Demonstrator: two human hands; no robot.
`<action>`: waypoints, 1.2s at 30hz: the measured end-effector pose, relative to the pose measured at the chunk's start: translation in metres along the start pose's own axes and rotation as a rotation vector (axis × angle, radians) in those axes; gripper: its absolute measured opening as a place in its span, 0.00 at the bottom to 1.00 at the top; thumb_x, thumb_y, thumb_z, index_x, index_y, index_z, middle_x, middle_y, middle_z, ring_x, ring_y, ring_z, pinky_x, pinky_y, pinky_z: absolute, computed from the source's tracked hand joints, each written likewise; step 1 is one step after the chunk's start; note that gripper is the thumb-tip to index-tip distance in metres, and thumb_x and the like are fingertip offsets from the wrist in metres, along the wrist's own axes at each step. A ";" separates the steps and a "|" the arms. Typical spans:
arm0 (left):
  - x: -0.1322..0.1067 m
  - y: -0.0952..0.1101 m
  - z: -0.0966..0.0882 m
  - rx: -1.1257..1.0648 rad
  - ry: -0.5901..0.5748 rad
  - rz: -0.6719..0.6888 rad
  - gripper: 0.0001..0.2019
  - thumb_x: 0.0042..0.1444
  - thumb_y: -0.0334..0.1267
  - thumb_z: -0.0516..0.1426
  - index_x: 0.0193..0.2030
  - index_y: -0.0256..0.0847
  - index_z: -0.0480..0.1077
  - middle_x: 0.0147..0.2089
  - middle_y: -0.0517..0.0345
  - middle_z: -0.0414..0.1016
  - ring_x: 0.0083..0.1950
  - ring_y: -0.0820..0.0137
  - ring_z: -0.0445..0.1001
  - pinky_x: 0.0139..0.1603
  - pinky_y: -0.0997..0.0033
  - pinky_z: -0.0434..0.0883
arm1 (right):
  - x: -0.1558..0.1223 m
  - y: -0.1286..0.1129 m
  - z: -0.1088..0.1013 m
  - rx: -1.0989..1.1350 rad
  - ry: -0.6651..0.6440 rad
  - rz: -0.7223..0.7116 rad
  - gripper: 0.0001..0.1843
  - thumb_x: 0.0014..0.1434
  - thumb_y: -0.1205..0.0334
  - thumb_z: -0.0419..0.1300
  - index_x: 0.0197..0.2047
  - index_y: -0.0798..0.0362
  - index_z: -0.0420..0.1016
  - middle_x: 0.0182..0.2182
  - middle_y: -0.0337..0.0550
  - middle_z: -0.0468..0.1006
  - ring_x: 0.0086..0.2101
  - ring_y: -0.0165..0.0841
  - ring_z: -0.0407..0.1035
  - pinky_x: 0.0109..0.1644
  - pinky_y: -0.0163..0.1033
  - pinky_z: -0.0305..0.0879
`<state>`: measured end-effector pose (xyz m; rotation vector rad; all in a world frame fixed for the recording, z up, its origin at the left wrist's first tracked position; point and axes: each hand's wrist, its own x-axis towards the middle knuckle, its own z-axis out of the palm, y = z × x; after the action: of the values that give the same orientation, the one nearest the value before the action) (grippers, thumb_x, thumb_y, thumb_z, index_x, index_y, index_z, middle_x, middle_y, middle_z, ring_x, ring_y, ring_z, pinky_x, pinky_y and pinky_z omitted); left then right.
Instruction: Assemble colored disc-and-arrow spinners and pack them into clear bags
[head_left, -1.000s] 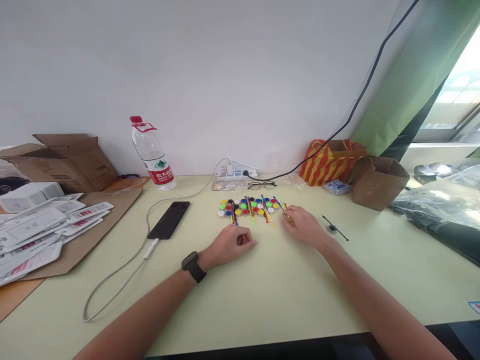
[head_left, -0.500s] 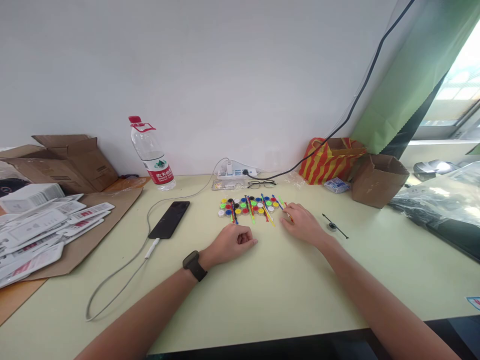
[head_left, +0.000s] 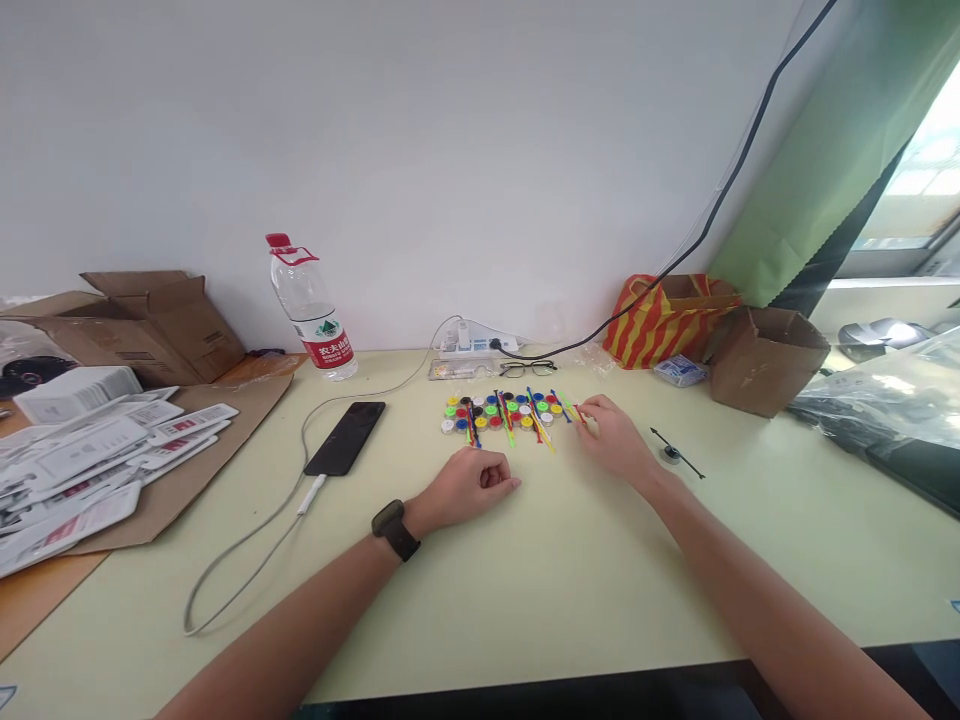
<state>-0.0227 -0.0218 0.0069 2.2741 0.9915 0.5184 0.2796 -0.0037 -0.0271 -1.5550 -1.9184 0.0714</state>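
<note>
My right hand (head_left: 613,442) is closed at the right end of a block of small coloured discs (head_left: 495,421), its fingertips pinching thin red and yellow-green plastic sticks (head_left: 577,412). Just left of those fingertips lies a blue stick (head_left: 561,405). More thin sticks (head_left: 539,422) in several colours lie slantwise across the discs. Below the block, my left hand (head_left: 476,485) rests on the table with its fingers curled and nothing visible in them. To the right of my right hand, a black arrow-ended stick (head_left: 686,462) lies across a small black disc (head_left: 670,455).
A phone (head_left: 346,438) on a charging cable lies left of my left hand. Behind the discs are glasses (head_left: 526,369), a clear case (head_left: 457,370) and a power strip (head_left: 474,344). A water bottle (head_left: 326,335), cardboard box (head_left: 142,330) and striped bag (head_left: 645,325) stand further out.
My right hand has drawn slightly right, and the blue stick now lies apart from its fingers. The left hand keeps its pose. The whole view has shifted a little.
</note>
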 end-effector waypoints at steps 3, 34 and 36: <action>0.000 0.000 0.000 -0.001 0.004 -0.003 0.16 0.64 0.48 0.59 0.30 0.40 0.72 0.25 0.62 0.69 0.28 0.74 0.65 0.30 0.73 0.60 | 0.002 -0.001 -0.003 0.088 0.124 -0.033 0.12 0.67 0.63 0.53 0.42 0.52 0.79 0.45 0.51 0.79 0.43 0.40 0.76 0.52 0.47 0.72; -0.001 0.003 -0.001 0.005 0.007 0.018 0.16 0.64 0.48 0.58 0.29 0.41 0.70 0.25 0.63 0.68 0.27 0.73 0.63 0.29 0.72 0.58 | -0.002 -0.021 -0.003 0.499 0.098 0.087 0.25 0.71 0.48 0.51 0.66 0.48 0.63 0.56 0.53 0.76 0.44 0.40 0.80 0.51 0.49 0.76; -0.001 0.004 -0.001 0.000 0.009 0.019 0.16 0.64 0.48 0.58 0.29 0.41 0.70 0.25 0.63 0.68 0.27 0.73 0.63 0.29 0.72 0.58 | -0.002 -0.020 -0.001 0.520 0.075 0.093 0.20 0.71 0.47 0.51 0.59 0.48 0.69 0.51 0.52 0.80 0.47 0.42 0.80 0.52 0.49 0.76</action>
<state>-0.0217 -0.0242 0.0100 2.2854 0.9750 0.5366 0.2637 -0.0118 -0.0186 -1.2674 -1.6006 0.5034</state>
